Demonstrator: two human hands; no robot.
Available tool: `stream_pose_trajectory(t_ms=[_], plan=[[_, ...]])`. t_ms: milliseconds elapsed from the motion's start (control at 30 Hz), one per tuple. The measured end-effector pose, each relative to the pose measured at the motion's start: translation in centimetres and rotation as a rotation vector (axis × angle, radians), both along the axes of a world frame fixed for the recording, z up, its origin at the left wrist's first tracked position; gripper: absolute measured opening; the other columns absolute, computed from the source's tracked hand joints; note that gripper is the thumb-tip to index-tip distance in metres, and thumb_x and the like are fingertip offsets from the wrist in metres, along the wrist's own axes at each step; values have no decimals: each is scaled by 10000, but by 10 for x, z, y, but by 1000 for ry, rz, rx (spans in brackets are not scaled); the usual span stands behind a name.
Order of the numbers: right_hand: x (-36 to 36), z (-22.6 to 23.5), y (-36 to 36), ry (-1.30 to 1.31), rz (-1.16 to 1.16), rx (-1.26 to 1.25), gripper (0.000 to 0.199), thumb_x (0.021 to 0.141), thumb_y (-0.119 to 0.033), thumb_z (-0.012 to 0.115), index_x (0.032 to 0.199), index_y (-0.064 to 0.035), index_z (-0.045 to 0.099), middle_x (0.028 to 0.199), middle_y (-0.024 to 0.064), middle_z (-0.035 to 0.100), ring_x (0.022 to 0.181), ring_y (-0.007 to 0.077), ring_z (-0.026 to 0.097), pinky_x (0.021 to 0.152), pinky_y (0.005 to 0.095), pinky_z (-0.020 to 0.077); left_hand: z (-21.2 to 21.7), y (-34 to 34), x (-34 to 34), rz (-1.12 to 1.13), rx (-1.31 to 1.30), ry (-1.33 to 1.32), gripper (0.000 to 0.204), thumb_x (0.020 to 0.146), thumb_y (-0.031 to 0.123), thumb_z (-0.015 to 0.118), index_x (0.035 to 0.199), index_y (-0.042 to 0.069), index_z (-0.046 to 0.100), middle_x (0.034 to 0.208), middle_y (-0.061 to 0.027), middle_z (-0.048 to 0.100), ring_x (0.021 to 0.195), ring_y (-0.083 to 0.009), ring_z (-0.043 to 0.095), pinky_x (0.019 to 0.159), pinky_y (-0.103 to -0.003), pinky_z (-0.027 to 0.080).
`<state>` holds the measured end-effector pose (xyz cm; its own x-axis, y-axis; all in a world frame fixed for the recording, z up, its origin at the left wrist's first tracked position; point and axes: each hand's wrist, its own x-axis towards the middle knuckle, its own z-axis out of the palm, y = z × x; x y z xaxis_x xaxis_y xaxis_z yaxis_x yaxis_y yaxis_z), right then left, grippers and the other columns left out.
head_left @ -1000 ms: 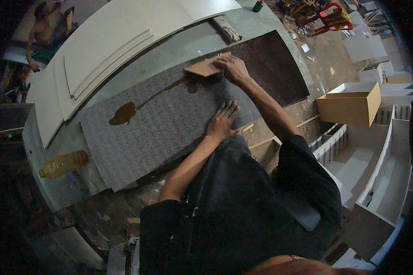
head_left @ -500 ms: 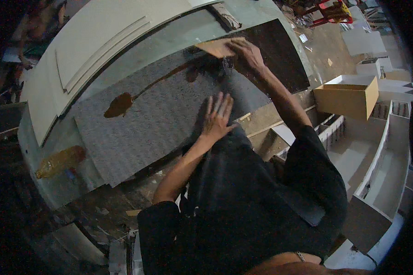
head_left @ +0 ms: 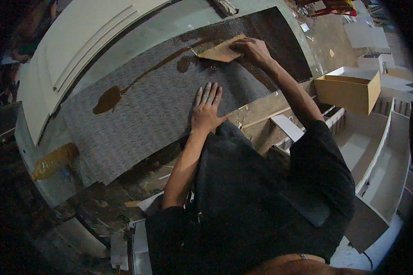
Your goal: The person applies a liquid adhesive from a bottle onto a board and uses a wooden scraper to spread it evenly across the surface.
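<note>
A long grey sheet [head_left: 137,133] lies on the table before me, its right part dark and wet-looking. My left hand [head_left: 207,107] rests flat on the sheet's near edge, fingers spread, holding nothing. Farther right, my right hand [head_left: 252,51] grips a thin, flat tan spreader board [head_left: 222,50] by its right end. The board's lower left edge is at the sheet's surface. A pool of brown glue-like liquid [head_left: 107,100] sits on the left part, and a thin brown trail runs from it toward the board. Beside that trail is a smaller brown patch [head_left: 183,64].
A plastic bottle with yellow-brown contents [head_left: 55,161] lies at the table's left end. Large pale panels [head_left: 87,41] are stacked along the far side. An open tan box [head_left: 346,89] and long white cabinet frames [head_left: 381,160] stand at the right. A red chair [head_left: 332,8] is farther back.
My right hand and the board have shifted slightly right, and the board has turned. My left hand has moved a little left and away from me. The view has shifted somewhat.
</note>
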<state>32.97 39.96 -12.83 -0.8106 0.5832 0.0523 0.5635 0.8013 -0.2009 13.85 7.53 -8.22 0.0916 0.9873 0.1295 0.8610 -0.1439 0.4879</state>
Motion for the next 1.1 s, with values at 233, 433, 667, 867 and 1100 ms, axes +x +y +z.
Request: stream_pose_trajectory(t_ms=[233,433,667,867,1100], plan=[[47,96,-107,25,90,-133,403,793,-140,683,1194,-168,715,1227,85,692,1116,273,662,924,398,538,-3,-7,-2,45,42,27,983,775,618,714,1499,25,415,1585,-158,361,1478,-330,318,1226,-507,197],[129,85,-145,53,55,-155,322,829,-115,673,1144,-153,729,1210,71,698,1112,267,662,919,393,536,-12,-3,1,42,135,82,950,776,596,744,1462,3,461,1531,-178,439,1444,-362,372,1207,-525,236],[218,86,-225,-141,-57,-316,464,773,21,588,1147,-209,737,1160,66,709,1091,277,661,863,373,565,-10,-3,0,8,151,116,926,789,575,738,1447,-20,474,1534,-184,430,1450,-340,364,1219,-504,225],[111,172,-228,436,-146,-331,546,745,106,566,1218,-135,690,1241,115,682,1179,305,633,988,406,521,-16,-3,-11,8,121,123,1031,785,650,702,1509,-5,370,1562,-189,383,1468,-350,325,1224,-518,193],[-69,112,-137,308,9,155,539,824,-140,672,1355,-195,596,1359,85,607,1256,287,575,1080,414,457,23,-37,-45,122,-150,196,1365,638,803,686,1583,-2,117,1657,-205,111,1546,-332,61,1201,-631,-50]])
